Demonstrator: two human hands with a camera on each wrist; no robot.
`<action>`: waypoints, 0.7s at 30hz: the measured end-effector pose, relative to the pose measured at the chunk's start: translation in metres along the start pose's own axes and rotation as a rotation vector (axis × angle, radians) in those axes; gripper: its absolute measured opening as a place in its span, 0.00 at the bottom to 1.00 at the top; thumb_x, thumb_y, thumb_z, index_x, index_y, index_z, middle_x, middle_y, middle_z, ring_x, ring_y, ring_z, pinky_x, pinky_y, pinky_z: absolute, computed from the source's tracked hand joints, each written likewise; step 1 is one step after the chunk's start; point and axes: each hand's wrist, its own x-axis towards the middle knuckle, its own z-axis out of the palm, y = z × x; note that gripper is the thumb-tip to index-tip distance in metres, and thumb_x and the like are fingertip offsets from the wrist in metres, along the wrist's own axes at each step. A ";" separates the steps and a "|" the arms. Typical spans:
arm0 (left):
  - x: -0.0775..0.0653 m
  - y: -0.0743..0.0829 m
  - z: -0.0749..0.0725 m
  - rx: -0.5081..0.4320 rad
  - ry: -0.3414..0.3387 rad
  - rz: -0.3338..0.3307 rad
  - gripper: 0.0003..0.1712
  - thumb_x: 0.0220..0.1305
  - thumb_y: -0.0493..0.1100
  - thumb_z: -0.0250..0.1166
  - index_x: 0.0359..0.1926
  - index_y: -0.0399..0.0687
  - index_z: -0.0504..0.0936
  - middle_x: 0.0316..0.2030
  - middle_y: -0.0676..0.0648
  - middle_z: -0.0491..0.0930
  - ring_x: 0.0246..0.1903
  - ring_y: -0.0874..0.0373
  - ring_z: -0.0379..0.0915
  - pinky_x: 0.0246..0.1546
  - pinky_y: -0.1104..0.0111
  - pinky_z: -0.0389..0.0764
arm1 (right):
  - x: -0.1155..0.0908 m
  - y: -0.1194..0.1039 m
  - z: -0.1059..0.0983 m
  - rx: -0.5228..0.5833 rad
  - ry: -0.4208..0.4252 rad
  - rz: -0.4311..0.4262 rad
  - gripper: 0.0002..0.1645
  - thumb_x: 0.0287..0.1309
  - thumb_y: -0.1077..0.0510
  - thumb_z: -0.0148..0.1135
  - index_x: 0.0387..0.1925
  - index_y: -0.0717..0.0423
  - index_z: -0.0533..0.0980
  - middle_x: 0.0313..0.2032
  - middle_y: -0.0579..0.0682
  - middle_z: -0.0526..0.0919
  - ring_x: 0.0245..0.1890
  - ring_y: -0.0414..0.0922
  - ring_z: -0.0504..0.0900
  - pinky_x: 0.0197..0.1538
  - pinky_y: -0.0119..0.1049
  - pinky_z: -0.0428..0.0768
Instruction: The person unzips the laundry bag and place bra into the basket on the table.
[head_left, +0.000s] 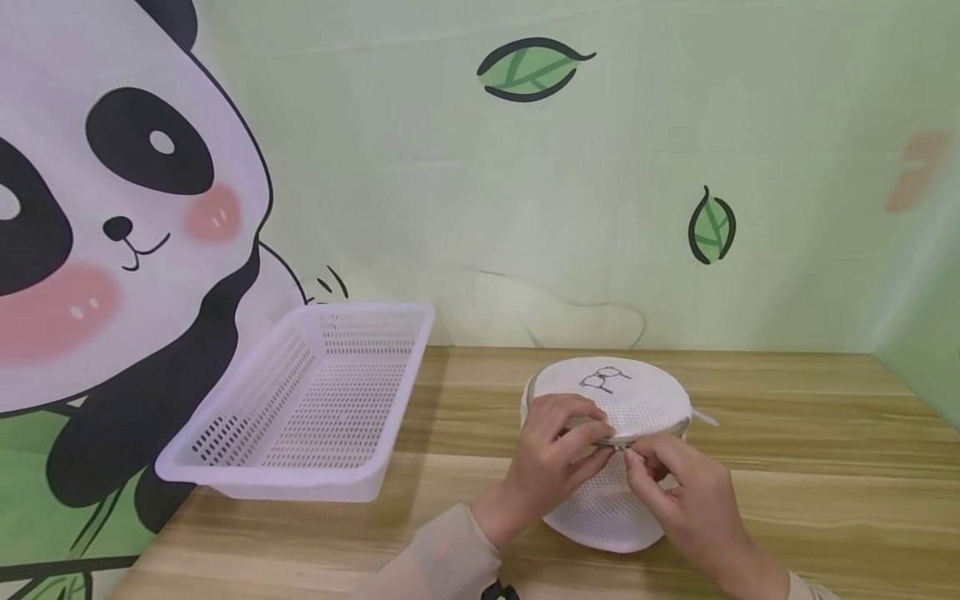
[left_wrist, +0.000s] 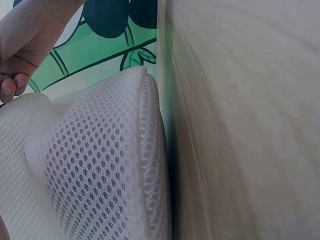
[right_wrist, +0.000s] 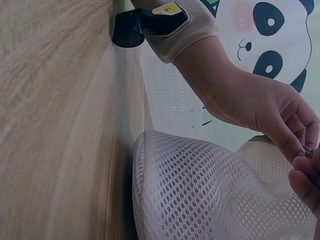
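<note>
A round white mesh laundry bag stands upright on the wooden table, its lid bearing a small drawing of glasses. A grey-brown zipper runs around the lid's edge. With fingers over the lid and thumb below, my left hand grips the zipper edge at the front. Just right of it, my right hand pinches at the zipper pull, which the fingertips mostly hide. In the left wrist view the bag's mesh side sags inward. The right wrist view shows the left hand above the mesh, fingertips close to the right hand's.
A white perforated plastic basket stands on the table to the left. A white tab sticks out from the bag's right side. Behind the table hangs a green backdrop with a panda and leaves.
</note>
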 end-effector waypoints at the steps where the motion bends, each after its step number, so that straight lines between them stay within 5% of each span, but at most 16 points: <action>1: 0.000 0.000 0.000 -0.001 -0.001 -0.001 0.10 0.50 0.42 0.73 0.33 0.49 0.82 0.39 0.50 0.80 0.43 0.57 0.76 0.53 0.68 0.75 | 0.000 0.000 0.000 0.000 0.003 -0.004 0.05 0.50 0.64 0.58 0.23 0.53 0.76 0.18 0.40 0.72 0.22 0.29 0.68 0.22 0.18 0.67; 21: -0.001 0.000 0.000 0.011 -0.002 -0.022 0.08 0.49 0.41 0.73 0.30 0.49 0.81 0.37 0.51 0.80 0.42 0.58 0.76 0.52 0.69 0.75 | 0.001 0.005 -0.001 -0.001 0.020 0.010 0.10 0.40 0.71 0.61 0.22 0.54 0.74 0.18 0.41 0.70 0.23 0.26 0.68 0.23 0.18 0.69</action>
